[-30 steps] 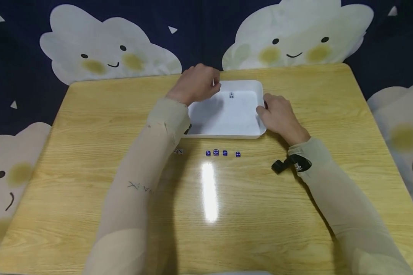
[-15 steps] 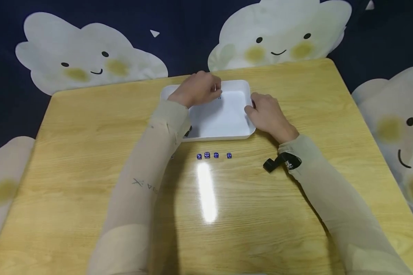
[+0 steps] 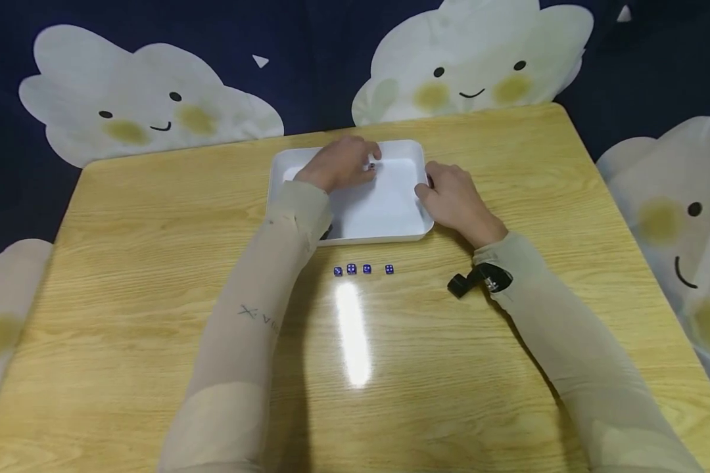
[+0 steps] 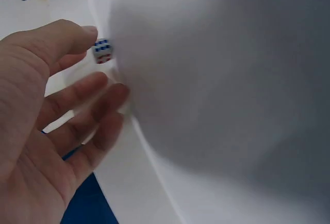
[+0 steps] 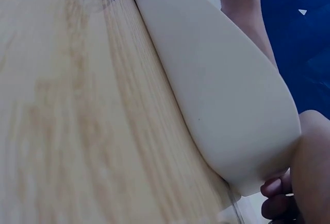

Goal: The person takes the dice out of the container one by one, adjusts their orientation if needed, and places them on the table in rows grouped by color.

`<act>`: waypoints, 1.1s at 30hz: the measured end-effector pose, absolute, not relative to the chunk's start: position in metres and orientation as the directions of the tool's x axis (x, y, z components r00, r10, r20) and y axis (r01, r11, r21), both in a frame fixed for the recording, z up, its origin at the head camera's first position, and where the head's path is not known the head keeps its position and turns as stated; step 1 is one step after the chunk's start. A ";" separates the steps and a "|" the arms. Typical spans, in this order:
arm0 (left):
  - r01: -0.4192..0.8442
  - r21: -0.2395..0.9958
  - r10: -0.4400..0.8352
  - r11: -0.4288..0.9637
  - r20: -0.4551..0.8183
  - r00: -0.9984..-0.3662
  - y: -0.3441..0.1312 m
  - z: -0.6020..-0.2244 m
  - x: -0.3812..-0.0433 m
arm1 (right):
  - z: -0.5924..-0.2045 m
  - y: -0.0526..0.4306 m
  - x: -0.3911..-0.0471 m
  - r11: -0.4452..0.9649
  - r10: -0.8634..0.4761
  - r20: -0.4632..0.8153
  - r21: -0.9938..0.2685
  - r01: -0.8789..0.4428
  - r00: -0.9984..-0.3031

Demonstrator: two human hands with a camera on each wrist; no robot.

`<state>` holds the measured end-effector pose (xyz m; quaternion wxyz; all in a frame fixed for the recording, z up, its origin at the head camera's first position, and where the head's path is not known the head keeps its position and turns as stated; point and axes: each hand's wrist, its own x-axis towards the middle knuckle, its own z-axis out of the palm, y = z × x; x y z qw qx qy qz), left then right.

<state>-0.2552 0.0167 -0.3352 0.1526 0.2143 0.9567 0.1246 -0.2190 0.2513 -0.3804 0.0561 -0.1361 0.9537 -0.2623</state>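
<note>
In the head view, a white die (image 3: 372, 167) lies in the far part of a shallow white tray (image 3: 390, 213). My left hand (image 3: 340, 164) reaches over the tray, with thumb and forefinger on either side of the die. Seen from the left wrist, the die (image 4: 102, 50) shows blue and red pips right by the thumb tip, while the other fingers are spread and loosely bent. At the tray's right wall, my right hand (image 3: 454, 200) grips the rim, thumb over the edge and fingers outside. Its fingers (image 5: 276, 198) partly show behind the tray's corner in the right wrist view.
Several blue dice (image 3: 352, 269) stand in a row on the wooden table (image 3: 426, 368), just in front of the tray. Behind the table hangs a dark blue cloth (image 3: 313, 52) with cloud faces. A black strap (image 3: 479, 279) sits on the right sleeve.
My left hand has moved to the die, its thumb and forefinger parting around it. My right hand stays on the tray rim. White dice on the table have become hidden behind the left sleeve.
</note>
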 end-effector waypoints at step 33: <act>0.401 0.261 0.449 0.878 -0.159 -0.880 -0.001 -0.312 -0.238 | -0.377 0.250 -0.217 0.823 -0.300 -0.065 -0.523 -0.224 -0.952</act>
